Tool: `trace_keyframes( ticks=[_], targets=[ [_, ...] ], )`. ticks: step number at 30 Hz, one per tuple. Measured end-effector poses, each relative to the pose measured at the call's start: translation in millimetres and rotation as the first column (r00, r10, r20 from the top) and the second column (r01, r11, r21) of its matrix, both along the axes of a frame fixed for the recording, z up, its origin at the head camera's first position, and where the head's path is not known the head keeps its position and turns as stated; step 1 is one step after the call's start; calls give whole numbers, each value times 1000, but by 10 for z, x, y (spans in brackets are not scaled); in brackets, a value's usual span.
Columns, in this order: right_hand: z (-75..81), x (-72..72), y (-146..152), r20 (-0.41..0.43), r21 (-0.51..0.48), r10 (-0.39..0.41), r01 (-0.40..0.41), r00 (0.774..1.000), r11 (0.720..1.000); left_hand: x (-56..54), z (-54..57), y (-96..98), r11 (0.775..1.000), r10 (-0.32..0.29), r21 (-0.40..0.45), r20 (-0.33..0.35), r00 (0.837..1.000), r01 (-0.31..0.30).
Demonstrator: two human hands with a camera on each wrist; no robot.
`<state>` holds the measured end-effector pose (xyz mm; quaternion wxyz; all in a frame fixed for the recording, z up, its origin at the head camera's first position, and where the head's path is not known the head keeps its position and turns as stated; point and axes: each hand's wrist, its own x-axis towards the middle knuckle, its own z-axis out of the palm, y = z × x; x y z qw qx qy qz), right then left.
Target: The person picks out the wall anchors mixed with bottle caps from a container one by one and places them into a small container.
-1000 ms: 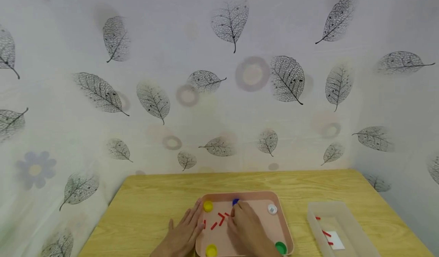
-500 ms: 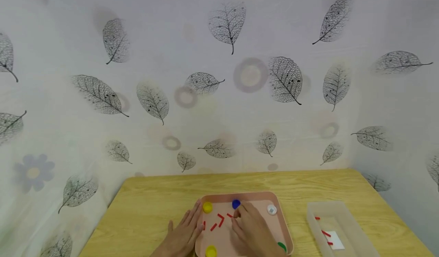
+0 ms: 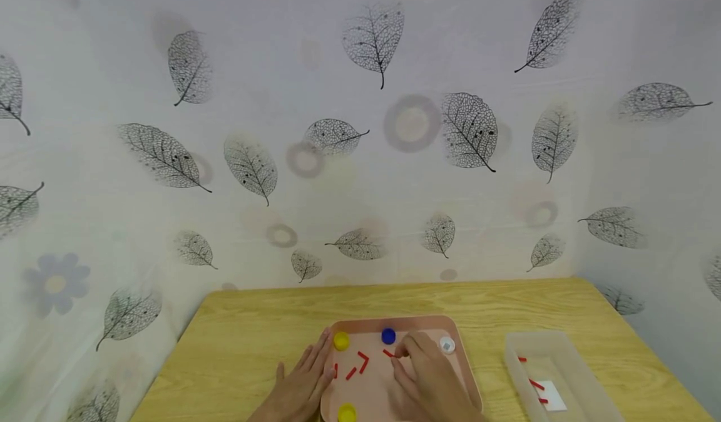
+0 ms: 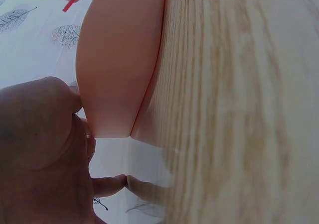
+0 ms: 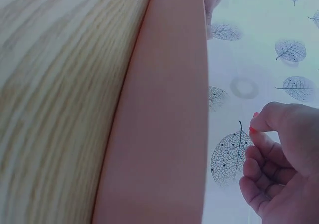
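My right hand point(image 3: 430, 372) is over the pink tray point(image 3: 366, 400), thumb and forefinger pinching a short red stick point(image 3: 388, 352). The left wrist view shows this red stick point(image 4: 69, 5) jutting from the fingertips; in the right wrist view, only a bit of red point(image 5: 252, 130) shows. My left hand point(image 3: 301, 387) lies along the tray's left rim with its fingers straight. Between the hands, two red sticks point(image 3: 363, 364) meet in an angled shape, with another red stick point(image 3: 351, 373) close by and one more point(image 3: 336, 370) beside the left rim.
Round caps stand around the tray: yellow point(image 3: 341, 340) at back left, yellow point(image 3: 347, 412) at front left, blue point(image 3: 388, 336) at the back, white point(image 3: 447, 345) at back right. A translucent bin point(image 3: 588, 381) right of the tray holds red sticks and a white square point(image 3: 553, 396).
My right hand has moved rightward, carrying the pinched red stick away from the angled pair. The blue cap now shows fully; the green cap is hidden by the right arm. My left hand stays put.
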<state>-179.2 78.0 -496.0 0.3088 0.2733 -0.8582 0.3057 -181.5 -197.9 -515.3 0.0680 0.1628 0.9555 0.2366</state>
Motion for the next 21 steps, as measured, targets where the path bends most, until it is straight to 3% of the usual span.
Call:
trace_keyframes(
  ticks=[4, 8, 12, 16, 21],
  targets=[
    [29, 17, 54, -10, 10, -2, 2, 1000, 1000, -1, -7, -4, 1000, 0, -4, -3, 1000, 0],
    [40, 25, 141, -83, 34, -29, 32, 996, 999, -1, -12, 0, 1000, -5, -2, -9, 1000, 5],
    [39, 11, 237, -144, 17, -6, 8, 990, 1000, 2, -11, 7, 1000, -4, 0, -15, 1000, 4],
    [41, 23, 318, -102, -14, 20, -21, 995, 1000, -2, -16, 5, 1000, -4, -1, -21, 1000, 4],
    [59, 67, 403, -60, -24, -13, 12, 998, 1000, -10, -31, -5, 1000, -7, -7, -27, 1000, 7]
  ],
)
